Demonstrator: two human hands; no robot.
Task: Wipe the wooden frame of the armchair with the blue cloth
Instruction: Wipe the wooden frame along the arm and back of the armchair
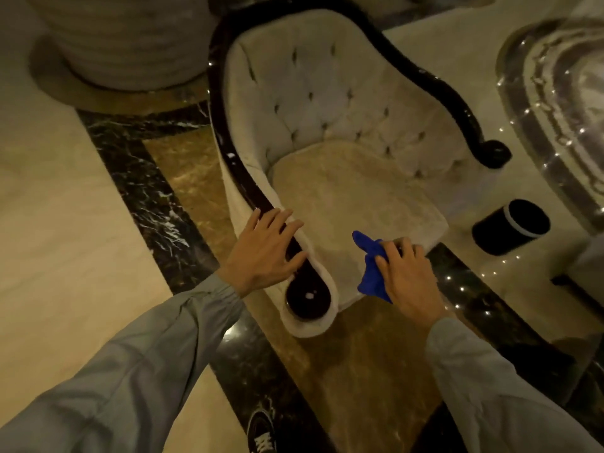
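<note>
A cream tufted armchair with a dark glossy wooden frame fills the middle of the head view. My left hand rests flat on the left armrest, fingers spread over the dark wood, just above its round scroll end. My right hand is closed on a bright blue cloth and presses it against the front edge of the seat cushion. The cloth bunches out to the left of my fingers. The right armrest curls to a knob at the far right.
A black cylindrical bin with a white band stands right of the seat. A round column base rises at the back left. A glossy round table edge is at the right. My dark shoe shows on the marble floor below.
</note>
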